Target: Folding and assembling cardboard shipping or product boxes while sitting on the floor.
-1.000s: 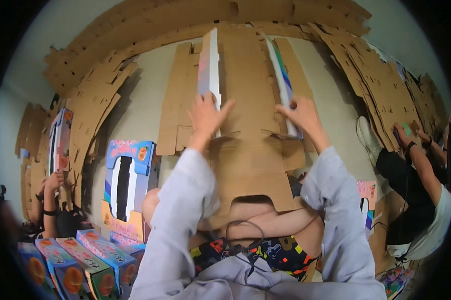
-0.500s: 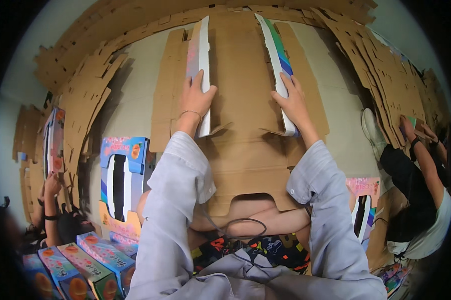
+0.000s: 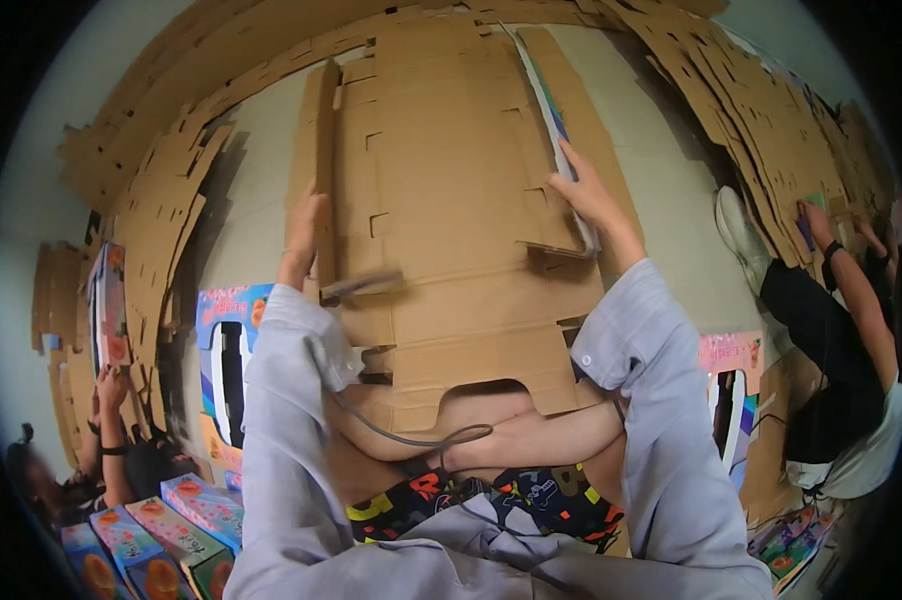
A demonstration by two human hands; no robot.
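A large flat cardboard box blank (image 3: 461,200) lies in front of me, brown inner side up, its near end with a notch resting over my crossed legs. My left hand (image 3: 305,232) grips the left side flap (image 3: 325,150), which stands up with its brown face showing; some fingers are hidden. A small end tab (image 3: 363,284) beside it is blurred. My right hand (image 3: 593,200) holds the right side flap (image 3: 541,88), thumb inside and fingers outside; its white edge and some green and blue print show. Another end tab (image 3: 556,249) juts inward from its near end.
Stacks of cut cardboard lie left (image 3: 161,210) and right (image 3: 716,110). Printed cartons (image 3: 233,300) stand beside both my knees, with several more (image 3: 176,535) at lower left. A dark cable (image 3: 411,436) crosses my legs. Other people's hands work at the far left (image 3: 111,385) and right (image 3: 817,222).
My left hand has moved outward to the left, and the left flap has swung from its folded-in position, now showing brown instead of white. My right hand has shifted slightly, still on the right flap.
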